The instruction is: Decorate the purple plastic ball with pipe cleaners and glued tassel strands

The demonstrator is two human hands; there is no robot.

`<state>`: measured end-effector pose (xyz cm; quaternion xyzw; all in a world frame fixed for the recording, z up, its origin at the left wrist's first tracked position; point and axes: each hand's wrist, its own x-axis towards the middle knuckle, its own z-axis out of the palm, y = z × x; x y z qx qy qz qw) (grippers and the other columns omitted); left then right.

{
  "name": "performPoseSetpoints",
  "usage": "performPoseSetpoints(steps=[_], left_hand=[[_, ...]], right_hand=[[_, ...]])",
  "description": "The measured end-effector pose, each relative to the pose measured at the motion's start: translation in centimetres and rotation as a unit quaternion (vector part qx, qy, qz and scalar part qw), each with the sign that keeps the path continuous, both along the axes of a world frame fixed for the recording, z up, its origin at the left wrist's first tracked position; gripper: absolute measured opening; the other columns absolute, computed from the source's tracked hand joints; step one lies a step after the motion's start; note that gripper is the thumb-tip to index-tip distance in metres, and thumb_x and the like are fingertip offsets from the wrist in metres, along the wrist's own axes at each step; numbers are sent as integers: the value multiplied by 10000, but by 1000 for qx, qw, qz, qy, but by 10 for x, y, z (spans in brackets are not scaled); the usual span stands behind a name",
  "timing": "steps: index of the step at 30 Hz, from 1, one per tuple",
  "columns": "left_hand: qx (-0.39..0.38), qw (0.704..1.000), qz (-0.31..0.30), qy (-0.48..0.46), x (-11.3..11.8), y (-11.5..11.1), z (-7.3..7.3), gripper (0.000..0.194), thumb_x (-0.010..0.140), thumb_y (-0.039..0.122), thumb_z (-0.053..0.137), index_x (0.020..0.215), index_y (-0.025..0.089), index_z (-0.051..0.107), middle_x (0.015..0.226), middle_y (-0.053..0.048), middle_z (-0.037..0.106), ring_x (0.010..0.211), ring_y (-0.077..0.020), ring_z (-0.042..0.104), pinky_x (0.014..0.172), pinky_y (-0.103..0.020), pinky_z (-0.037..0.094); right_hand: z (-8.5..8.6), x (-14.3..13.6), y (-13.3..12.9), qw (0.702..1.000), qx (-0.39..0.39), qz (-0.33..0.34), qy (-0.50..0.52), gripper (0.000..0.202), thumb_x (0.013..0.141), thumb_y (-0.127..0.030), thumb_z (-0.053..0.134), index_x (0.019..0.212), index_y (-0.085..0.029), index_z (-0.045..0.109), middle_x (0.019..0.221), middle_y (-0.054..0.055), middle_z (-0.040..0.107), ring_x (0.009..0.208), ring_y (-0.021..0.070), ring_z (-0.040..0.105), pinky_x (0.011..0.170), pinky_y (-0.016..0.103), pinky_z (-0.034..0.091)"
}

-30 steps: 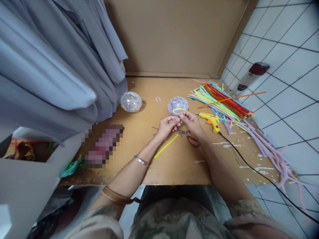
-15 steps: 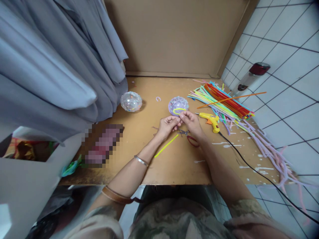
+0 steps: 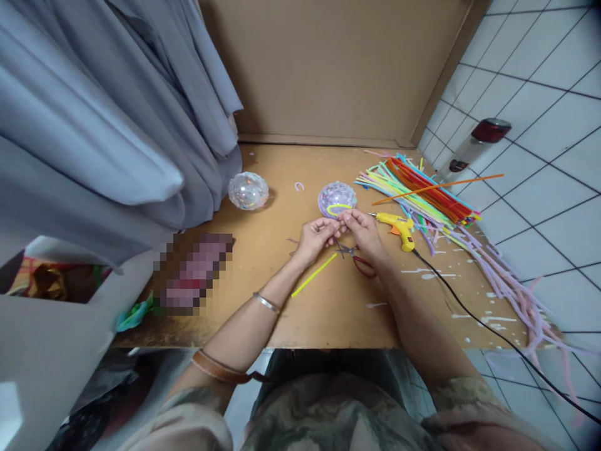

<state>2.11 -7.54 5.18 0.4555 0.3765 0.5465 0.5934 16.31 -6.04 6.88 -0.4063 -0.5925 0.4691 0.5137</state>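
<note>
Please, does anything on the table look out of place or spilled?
Yes. One orange pipe cleaner lies crosswise over the bundle of pipe cleaners, and white streaks near the yellow glue gun look like dried spills.

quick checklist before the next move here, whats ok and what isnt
1. Yellow loop held: ok, left hand and right hand meet at its near end.
2. Loop ends joined: cannot tell, the hands cover them.
3. Glue gun tip well away from the right hand: not ok, it points close by.
4. Glue gun hot: cannot tell.
5. Scissors set down: ok, on the table.
6. Spare yellow strip at hand: ok, left of the scissors.
</note>
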Motion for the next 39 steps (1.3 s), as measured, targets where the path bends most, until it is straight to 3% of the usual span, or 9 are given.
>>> performPoseSetpoints(steps=[12,18,26,39], left_hand=[[3,1000,-4,13,0,-1,0,511,579,617,867,702,160,674,596,6,648,456,-52,453,456,-204,316],[9,1000,-11,24,1,0,-2,471,625,584,856,720,158,680,604,-1,647,466,-61,457,465,-215,323],[10,1000,-11,16,1,0,-1,500,580,604,871,696,162,670,583,4,646,456,-59,456,474,-214,362],[19,999,-2,27,0,1,-1,208,673,336,755,704,160,649,565,19,613,464,-65,466,503,-216,373]], right_hand=[[2,-2,-3,1000,7,-9,-16,436,730,-624,741,705,-214,596,633,-32,547,624,123,489,637,273,423],[2,0,-2,1000,12,-16,-23,400,761,-590,719,733,-211,593,639,-32,537,622,123,483,629,270,422],[1,0,-2,1000,7,-16,-24,393,746,-584,736,739,-212,608,651,-24,553,626,128,488,623,275,423],[0,0,0,999,23,-44,-10,373,735,-569,725,759,-197,700,678,-3,630,635,131,491,655,287,441]])
